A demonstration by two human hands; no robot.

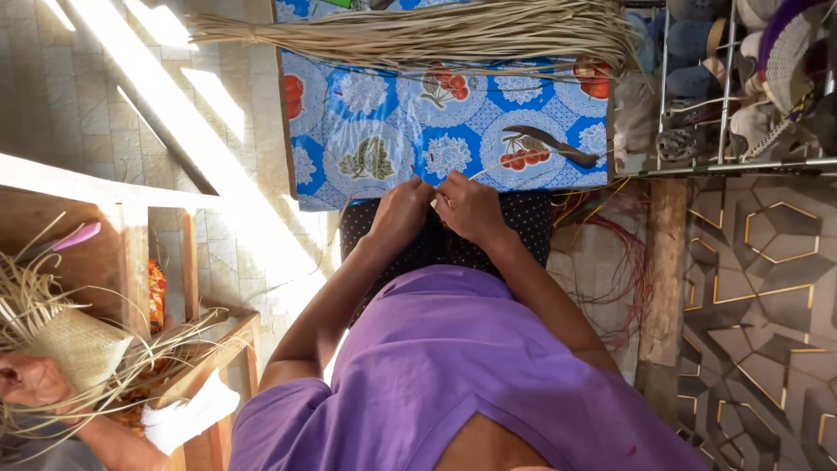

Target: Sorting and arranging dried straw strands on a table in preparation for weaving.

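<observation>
- Left hand (399,209): fingers curled shut, fingertips pinching the near end of a thin pale straw strip (485,171) at the table's near edge
- Right hand (469,208): closed likewise, knuckles touching the left hand; it appears to grip the same strip, though the fingertips are hidden from this view
- Straw strip: runs from between the two hands up and to the right across the blue patterned tablecloth (384,131)
- Knife (551,145): dark, curved, lying on the cloth just right of the hands, apart from them
- Straw bundle (418,35): long loose pale stalks laid across the far side of the table
- Wire rack (745,96): at upper right, compartments filled with shoes and sandals
- Wooden shelf (131,253): at left, open compartment holding an orange packet
- Woven straw piece (74,344): partly plaited, loose ends spreading outward, held by another person's hand (30,379) at lower left
- Reddish strips (623,262): loose on the floor beside the table
</observation>
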